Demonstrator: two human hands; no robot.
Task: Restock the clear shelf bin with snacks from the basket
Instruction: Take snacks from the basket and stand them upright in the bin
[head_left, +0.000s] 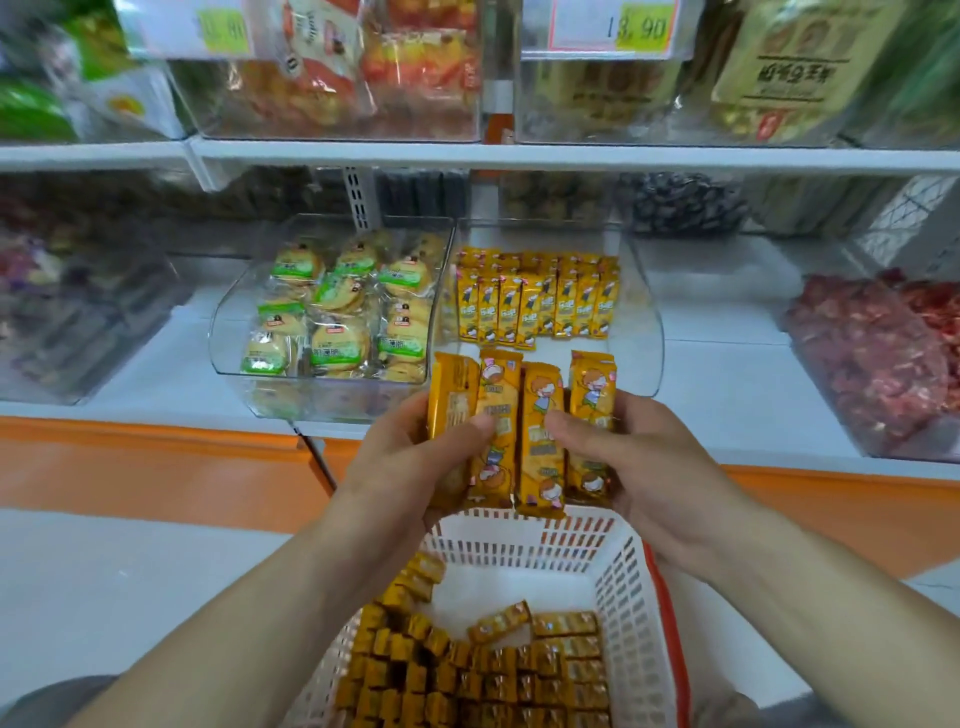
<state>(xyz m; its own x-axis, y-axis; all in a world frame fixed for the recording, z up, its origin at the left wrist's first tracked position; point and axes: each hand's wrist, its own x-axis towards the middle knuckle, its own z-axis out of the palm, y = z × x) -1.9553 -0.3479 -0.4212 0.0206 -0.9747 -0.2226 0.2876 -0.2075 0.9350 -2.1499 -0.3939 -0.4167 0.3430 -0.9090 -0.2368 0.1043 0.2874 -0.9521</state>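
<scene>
Where left hand (410, 467), right hand (644, 467) clasp, snack packs (537, 397) sit between.

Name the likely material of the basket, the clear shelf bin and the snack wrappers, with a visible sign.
Basket: probably moulded white plastic, matt; slotted lattice walls. Clear shelf bin: likely acrylic, glossy; transparent with edge reflections. Snack wrappers: seemingly printed plastic film, shiny.

Left hand (415, 467) and right hand (623, 457) grip four yellow packs (524, 431) upright above white basket (623, 582). Clear bin (644, 322) beyond, far half filled with packs. Cookie bin (228, 332) left.
</scene>
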